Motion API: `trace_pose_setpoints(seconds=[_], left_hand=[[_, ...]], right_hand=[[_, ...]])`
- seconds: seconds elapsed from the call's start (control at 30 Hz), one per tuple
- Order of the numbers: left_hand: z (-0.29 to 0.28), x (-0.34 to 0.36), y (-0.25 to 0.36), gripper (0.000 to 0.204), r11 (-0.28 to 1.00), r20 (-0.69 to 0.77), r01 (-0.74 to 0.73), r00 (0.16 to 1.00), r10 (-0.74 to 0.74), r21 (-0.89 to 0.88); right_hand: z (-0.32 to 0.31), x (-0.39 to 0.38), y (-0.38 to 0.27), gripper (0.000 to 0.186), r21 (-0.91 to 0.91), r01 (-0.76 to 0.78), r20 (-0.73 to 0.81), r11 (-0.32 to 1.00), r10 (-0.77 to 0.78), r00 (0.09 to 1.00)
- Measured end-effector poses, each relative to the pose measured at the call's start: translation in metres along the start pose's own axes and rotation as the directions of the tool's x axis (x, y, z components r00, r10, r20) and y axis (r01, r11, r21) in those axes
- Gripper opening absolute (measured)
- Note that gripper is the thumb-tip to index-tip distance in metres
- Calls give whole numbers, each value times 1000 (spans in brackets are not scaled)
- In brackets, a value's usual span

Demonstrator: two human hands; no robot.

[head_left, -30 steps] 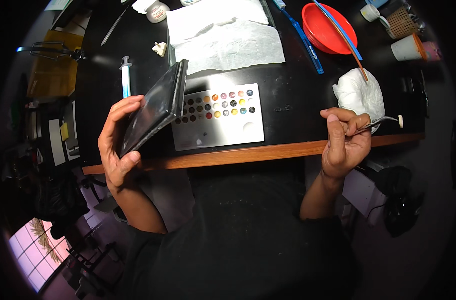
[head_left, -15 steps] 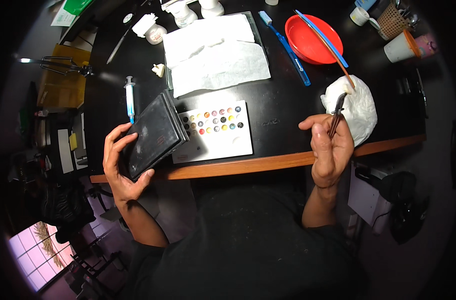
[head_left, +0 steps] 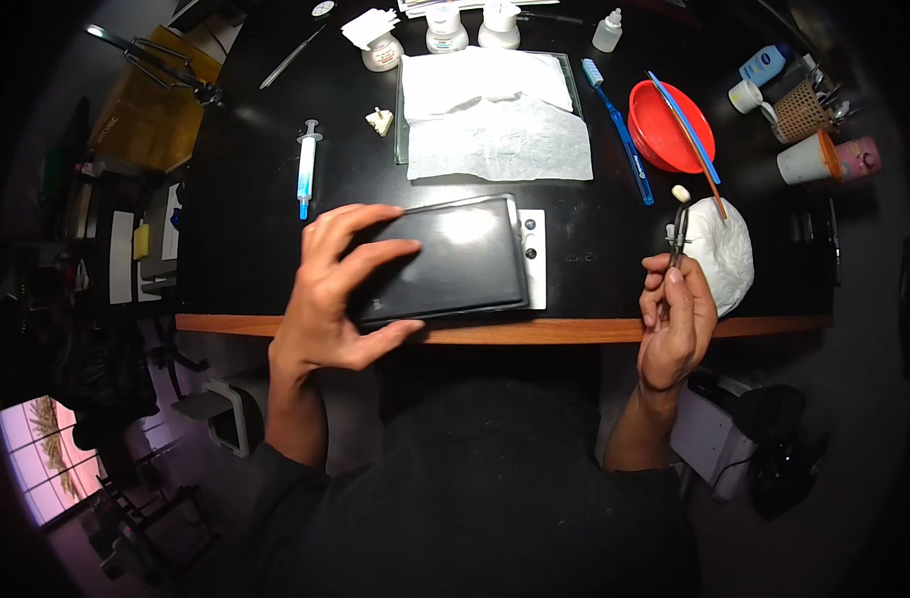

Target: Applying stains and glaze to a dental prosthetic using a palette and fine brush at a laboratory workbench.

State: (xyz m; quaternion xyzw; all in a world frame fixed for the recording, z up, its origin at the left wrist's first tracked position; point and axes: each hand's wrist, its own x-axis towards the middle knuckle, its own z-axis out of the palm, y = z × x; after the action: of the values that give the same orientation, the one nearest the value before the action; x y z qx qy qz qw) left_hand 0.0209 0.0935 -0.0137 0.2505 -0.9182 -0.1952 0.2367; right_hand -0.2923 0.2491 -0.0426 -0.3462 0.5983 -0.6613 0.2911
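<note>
My left hand spans a flat black lid, thumb at its near edge and fingers on its top and far edge. Under the lid lies a white palette, most of its colour wells covered; only a strip shows on the right. In my right hand is a slim dark clamp-like tool, pinched between thumb and fingers and pointing away from me. At its tip sits a small off-white, tooth-like piece. A crumpled white tissue wad lies just behind and beside that hand.
White paper sheets lie on a glass slab beyond the palette. A syringe and tooth model piece are left; a blue toothbrush, red bowl and brush are right. Jars stand behind. A wooden edge borders the table.
My left hand has moved right and lowered the tilted black lid over the palette, hiding most wells. The tool in my right hand now stands more upright, its off-white piece clear of the tissue.
</note>
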Motion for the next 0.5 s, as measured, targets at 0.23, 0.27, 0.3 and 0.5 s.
trace_pose_setpoints(seconds=[0.23,0.27,0.3,0.5], left_hand=[[25,12,-2,70,994,37,-19,999,23,-106],[23,11,-3,72,995,43,-11,999,16,-100],[21,9,-4,73,996,50,-3,999,7,-94],[21,-5,-7,80,996,-64,35,997,-40,-82]], right_hand=[[33,-15,-20,25,-250,132,210,959,-79,975],[38,-17,-18,24,-231,133,216,964,-83,973],[43,-19,-17,24,-212,134,223,968,-86,971],[79,-27,-13,25,-344,190,200,920,-126,972]])
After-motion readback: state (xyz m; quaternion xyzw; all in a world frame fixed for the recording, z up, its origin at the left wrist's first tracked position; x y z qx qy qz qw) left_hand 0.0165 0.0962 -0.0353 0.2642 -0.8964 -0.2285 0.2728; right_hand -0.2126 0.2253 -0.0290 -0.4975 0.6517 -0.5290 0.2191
